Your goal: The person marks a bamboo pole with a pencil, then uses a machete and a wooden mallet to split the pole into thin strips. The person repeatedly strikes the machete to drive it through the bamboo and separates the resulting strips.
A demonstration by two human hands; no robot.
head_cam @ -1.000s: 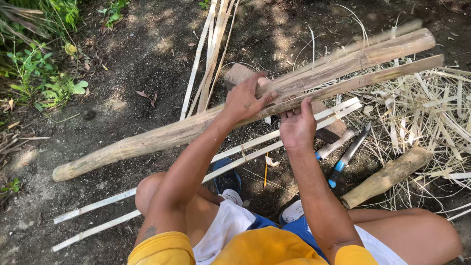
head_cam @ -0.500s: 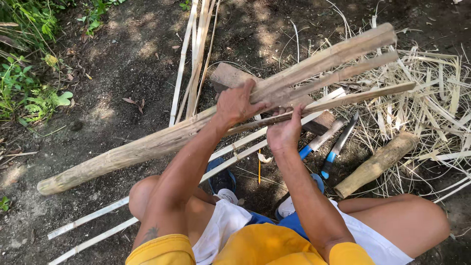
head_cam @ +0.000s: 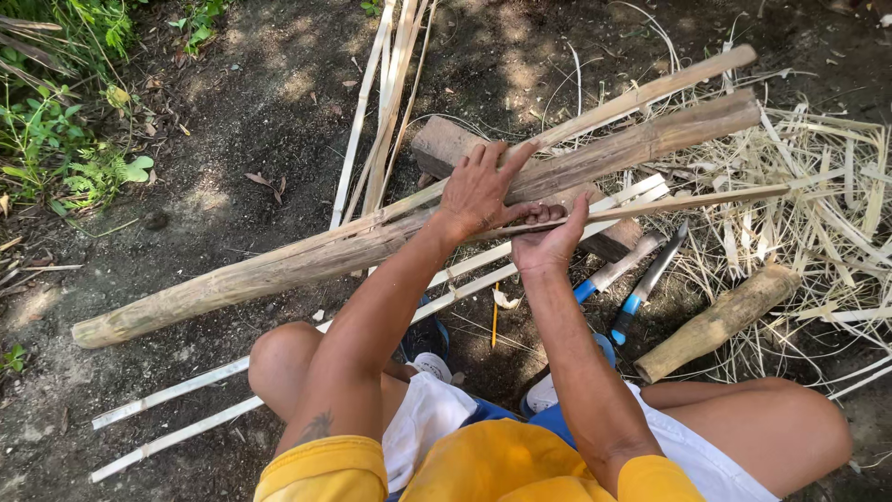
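A long split bamboo pole (head_cam: 279, 265) lies slantwise across the dirt, from lower left to upper right. My left hand (head_cam: 483, 186) presses flat on top of it, fingers spread. My right hand (head_cam: 548, 232) is closed around a thin bamboo strip (head_cam: 688, 201) that has split away from the pole and runs off to the right. A wooden block (head_cam: 444, 144) sits under the pole beyond my hands.
Two blue-handled blades (head_cam: 641, 279) and a short wooden club (head_cam: 715, 321) lie at right among pale bamboo shavings (head_cam: 827, 186). Thin pale slats (head_cam: 177, 414) rest by my left knee; more strips (head_cam: 390, 84) lean away at top. Weeds (head_cam: 56, 139) grow at left.
The thin strip has peeled farther from the pole, its gap wider at the right end. My left hand has flattened on the pole; my right has shifted along the strip.
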